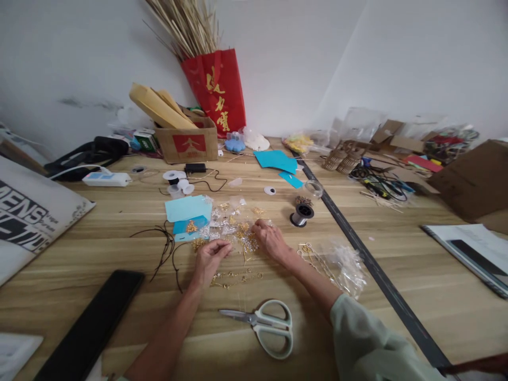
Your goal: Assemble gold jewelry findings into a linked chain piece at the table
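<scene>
My left hand (211,259) is pinched, thumb against fingertips, beside a small gold pile (198,243); whatever it grips is too small to make out. My right hand (272,241) reaches into the gold and silver beads (246,239) with its fingers bent down, and its fingertips are partly hidden. A gold chain (228,279) lies on the wooden table between my wrists. Nearer to me are scissors (257,320) with pale green handles. Small clear bags of silver pieces (216,227) lie just beyond my hands.
Blue sheets (188,209) lie at left, near black cords (169,241). A wire spool (301,214) stands right of centre, with plastic bags (347,267) nearer. A black strip (357,251) crosses the table. At the back are a cardboard box (190,145) and red bag (224,95).
</scene>
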Tool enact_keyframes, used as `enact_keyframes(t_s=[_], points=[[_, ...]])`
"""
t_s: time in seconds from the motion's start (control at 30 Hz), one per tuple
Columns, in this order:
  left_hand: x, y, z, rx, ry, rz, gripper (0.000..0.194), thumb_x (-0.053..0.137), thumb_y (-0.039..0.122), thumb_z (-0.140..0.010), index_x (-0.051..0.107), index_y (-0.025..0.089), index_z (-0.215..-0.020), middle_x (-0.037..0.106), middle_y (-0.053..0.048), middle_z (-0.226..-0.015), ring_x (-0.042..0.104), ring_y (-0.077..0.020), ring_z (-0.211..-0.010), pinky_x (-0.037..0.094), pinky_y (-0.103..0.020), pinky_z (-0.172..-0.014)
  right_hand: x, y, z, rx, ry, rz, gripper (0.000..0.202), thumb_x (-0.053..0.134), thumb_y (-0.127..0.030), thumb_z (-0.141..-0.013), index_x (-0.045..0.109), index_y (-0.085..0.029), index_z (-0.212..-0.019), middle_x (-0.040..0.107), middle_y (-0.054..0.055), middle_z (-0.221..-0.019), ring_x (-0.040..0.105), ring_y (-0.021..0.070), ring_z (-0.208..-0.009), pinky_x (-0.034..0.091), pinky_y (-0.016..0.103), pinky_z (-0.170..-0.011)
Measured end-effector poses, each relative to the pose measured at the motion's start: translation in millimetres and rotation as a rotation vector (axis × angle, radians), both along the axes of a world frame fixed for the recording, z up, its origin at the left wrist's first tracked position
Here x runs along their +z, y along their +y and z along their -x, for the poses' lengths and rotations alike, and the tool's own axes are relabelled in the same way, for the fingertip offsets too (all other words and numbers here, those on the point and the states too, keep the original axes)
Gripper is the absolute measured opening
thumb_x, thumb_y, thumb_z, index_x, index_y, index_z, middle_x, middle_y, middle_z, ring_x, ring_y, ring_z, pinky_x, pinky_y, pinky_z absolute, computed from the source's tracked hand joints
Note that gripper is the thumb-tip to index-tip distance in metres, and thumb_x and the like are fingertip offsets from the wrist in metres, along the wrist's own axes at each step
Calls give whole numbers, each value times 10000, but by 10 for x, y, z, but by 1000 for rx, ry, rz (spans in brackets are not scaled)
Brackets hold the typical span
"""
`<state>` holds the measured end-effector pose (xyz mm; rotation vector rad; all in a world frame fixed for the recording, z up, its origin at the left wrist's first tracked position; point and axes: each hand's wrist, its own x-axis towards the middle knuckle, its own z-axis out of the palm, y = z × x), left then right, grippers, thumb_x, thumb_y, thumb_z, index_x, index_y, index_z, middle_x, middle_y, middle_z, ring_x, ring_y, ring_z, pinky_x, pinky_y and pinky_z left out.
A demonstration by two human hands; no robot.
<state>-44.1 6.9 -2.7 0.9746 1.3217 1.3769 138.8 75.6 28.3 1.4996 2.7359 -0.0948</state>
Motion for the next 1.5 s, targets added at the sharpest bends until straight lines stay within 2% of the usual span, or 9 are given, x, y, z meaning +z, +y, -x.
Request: enact_keyframes(t_s=[0.17,0.37,0.67,0.8,0.97,1.1,1.3,1.43,1.5], points=[[-8,-10,2,-21,-6,-7,211,734,326,-623,678,141,-707,672,-6,-622,589,-118,-594,481,-223,-612,-57,48,-17,-5,14,15,212,390,-125,-893,588,-153,-964,593,110,-993,585,167,-762,354,238,-607],[-11,-28,12,-41,11,-32,211,699,352,-681,670,147,-717,684,-17,-665,609,-134,-638,489,-240,-653,-62,87,-131,21,207,19,172,441,-160,-868,608,-173,-907,623,63,-893,570,144,-727,322,220,-587],[72,-58,10,-77,123,-70,192,636,348,-746,670,160,-729,711,-42,-785,622,-176,-789,443,-268,-770,200,6,-403,64,550,68,95,524,-165,-824,617,-183,-827,657,29,-802,583,133,-707,378,212,-642],[123,-68,-3,-58,111,-66,192,626,342,-754,651,159,-702,705,-34,-736,617,-164,-751,429,-268,-789,293,-38,-549,35,655,112,95,517,-183,-822,611,-172,-810,644,18,-765,567,122,-668,386,206,-606],[139,-40,-31,-54,28,-81,170,627,327,-761,628,164,-712,676,-2,-670,606,-138,-685,445,-252,-749,313,-52,-728,-10,804,213,113,525,-231,-818,605,-161,-781,596,-6,-666,524,101,-589,391,199,-559],[218,0,-135,-137,-11,-63,190,645,341,-737,634,152,-720,666,-13,-686,602,-140,-643,472,-263,-697,302,-67,-825,-43,886,334,151,539,-286,-818,610,-154,-804,573,-2,-658,522,99,-571,390,196,-519],[314,42,-342,-282,110,-31,197,645,339,-719,653,144,-696,634,-18,-618,574,-133,-597,479,-249,-624,304,-106,-868,-75,967,431,208,552,-339,-812,615,-141,-829,556,-1,-647,507,89,-549,382,183,-477],[323,119,-453,-403,87,-29,203,645,337,-716,632,136,-686,671,-73,-927,538,-78,-531,468,-230,-541,283,-106,-879,-64,1002,454,215,562,-345,-807,613,-139,-840,552,-5,-643,501,83,-535,381,179,-470],[333,167,-518,-485,79,-10,238,656,359,-701,616,128,-659,655,-95,-1013,515,-53,-488,467,-233,-524,264,-98,-887,-65,1008,464,220,566,-352,-804,613,-140,-842,549,-7,-633,502,84,-531,380,177,-466]])
